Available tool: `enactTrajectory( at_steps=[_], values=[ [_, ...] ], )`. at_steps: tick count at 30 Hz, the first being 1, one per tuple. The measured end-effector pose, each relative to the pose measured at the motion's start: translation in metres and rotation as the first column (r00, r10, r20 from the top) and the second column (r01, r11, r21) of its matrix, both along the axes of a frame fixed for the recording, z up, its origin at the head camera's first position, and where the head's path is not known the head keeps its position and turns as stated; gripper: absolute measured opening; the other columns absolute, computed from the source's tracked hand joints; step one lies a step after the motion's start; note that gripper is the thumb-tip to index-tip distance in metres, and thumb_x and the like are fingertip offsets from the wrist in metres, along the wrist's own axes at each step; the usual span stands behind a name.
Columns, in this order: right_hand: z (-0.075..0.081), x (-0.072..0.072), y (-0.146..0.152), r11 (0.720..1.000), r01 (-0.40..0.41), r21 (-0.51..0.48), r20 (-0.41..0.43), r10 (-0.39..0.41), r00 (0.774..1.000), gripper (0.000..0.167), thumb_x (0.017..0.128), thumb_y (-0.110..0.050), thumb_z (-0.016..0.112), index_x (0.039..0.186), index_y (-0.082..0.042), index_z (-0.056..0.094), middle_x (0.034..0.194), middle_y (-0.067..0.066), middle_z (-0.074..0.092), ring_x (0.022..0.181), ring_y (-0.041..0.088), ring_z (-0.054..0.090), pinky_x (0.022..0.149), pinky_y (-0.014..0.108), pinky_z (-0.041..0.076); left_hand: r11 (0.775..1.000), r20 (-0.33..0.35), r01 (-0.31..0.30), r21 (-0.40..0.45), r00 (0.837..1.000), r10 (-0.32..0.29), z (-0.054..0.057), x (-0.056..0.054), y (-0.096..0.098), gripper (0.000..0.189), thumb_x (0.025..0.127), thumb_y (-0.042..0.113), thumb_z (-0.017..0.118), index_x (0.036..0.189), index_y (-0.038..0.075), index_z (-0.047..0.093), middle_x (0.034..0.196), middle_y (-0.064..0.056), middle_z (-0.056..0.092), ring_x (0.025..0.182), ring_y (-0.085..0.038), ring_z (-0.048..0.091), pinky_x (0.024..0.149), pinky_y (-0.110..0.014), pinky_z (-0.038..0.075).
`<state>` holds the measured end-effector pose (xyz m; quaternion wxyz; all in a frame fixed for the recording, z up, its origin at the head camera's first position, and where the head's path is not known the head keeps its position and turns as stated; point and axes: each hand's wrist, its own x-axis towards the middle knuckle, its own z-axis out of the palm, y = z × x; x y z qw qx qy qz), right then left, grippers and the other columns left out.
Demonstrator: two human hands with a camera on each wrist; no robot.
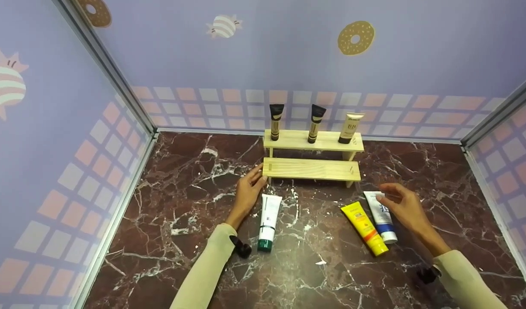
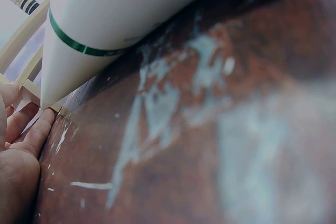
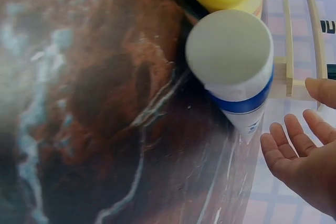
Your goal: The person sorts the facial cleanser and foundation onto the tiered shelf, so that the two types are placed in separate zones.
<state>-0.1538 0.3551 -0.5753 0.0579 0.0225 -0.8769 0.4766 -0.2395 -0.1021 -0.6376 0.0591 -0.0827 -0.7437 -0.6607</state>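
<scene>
My left hand (image 1: pixel 247 194) touches the left end of a two-tier wooden rack (image 1: pixel 312 169), fingers reaching along the lower shelf's edge. Just right of that wrist lies a white tube with a green cap (image 1: pixel 269 221), which looms large in the left wrist view. My right hand (image 1: pixel 404 205) hovers with parted, relaxed fingers beside the upper end of a white tube with a blue band (image 1: pixel 381 216). In the right wrist view nothing sits between its fingers (image 3: pixel 296 135). A yellow tube (image 1: pixel 365 228) lies alongside the blue-banded one.
On the rack's upper shelf stand two black tubes, one at the left (image 1: pixel 275 122) and one in the middle (image 1: pixel 316 124), plus a beige BB tube (image 1: pixel 351 128) at the right. Patterned panels enclose the dark marbled tabletop (image 1: pixel 314 279) at the back wall (image 1: pixel 288 56) and sides.
</scene>
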Motion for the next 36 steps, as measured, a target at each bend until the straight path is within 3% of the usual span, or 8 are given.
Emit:
enactTrajectory(
  at_steps=[8,17,22,29,36],
  values=[
    [-0.007,0.011,0.004,1.000,-0.010,0.029,0.001,0.010,1.000,0.033,0.100,-0.004,0.081,0.129,0.011,0.072,0.128,0.030,0.074,0.118,0.036,0.071,0.095,0.014,0.057,1.000,-0.008,0.000,0.012,1.000,0.000,-0.001,0.000,0.001,0.050,0.107,0.009,0.073,0.156,0.001,0.061,0.141,-0.024,0.070,0.134,-0.035,0.069,0.115,-0.044,0.054],
    [-0.010,0.020,0.006,1.000,-0.002,0.012,0.021,0.002,1.000,0.036,0.101,-0.002,0.079,0.132,0.013,0.069,0.135,0.034,0.069,0.122,0.052,0.069,0.091,0.007,0.052,1.000,0.010,0.010,0.022,1.000,-0.010,-0.001,0.001,0.000,0.051,0.108,0.010,0.072,0.157,0.004,0.060,0.143,-0.021,0.070,0.134,-0.030,0.069,0.114,-0.040,0.055],
    [-0.013,0.023,0.009,0.998,0.015,0.053,0.034,-0.017,0.999,0.038,0.102,-0.005,0.080,0.135,0.010,0.068,0.137,0.031,0.069,0.125,0.047,0.068,0.095,0.010,0.053,1.000,0.017,0.009,0.016,1.000,-0.010,-0.001,0.001,-0.001,0.051,0.108,0.011,0.072,0.158,0.008,0.060,0.143,-0.019,0.071,0.133,-0.028,0.070,0.112,-0.040,0.057],
    [-0.015,0.028,0.009,0.998,0.006,0.057,0.042,-0.009,0.999,0.040,0.103,-0.010,0.080,0.136,0.010,0.068,0.136,0.030,0.070,0.128,0.046,0.066,0.097,0.006,0.049,1.000,0.016,0.009,0.010,1.000,-0.010,-0.001,0.001,0.000,0.052,0.109,0.012,0.071,0.159,0.003,0.058,0.143,-0.021,0.070,0.133,-0.029,0.070,0.113,-0.041,0.056],
    [-0.018,0.029,0.009,0.999,0.004,0.046,0.061,-0.006,0.998,0.047,0.101,-0.006,0.081,0.141,0.011,0.063,0.137,0.032,0.069,0.123,0.038,0.067,0.094,0.006,0.050,1.000,0.008,0.003,0.006,1.000,-0.003,0.000,0.001,0.000,0.052,0.109,0.011,0.072,0.158,0.001,0.059,0.141,-0.021,0.072,0.131,-0.030,0.071,0.113,-0.039,0.056]
  ],
)
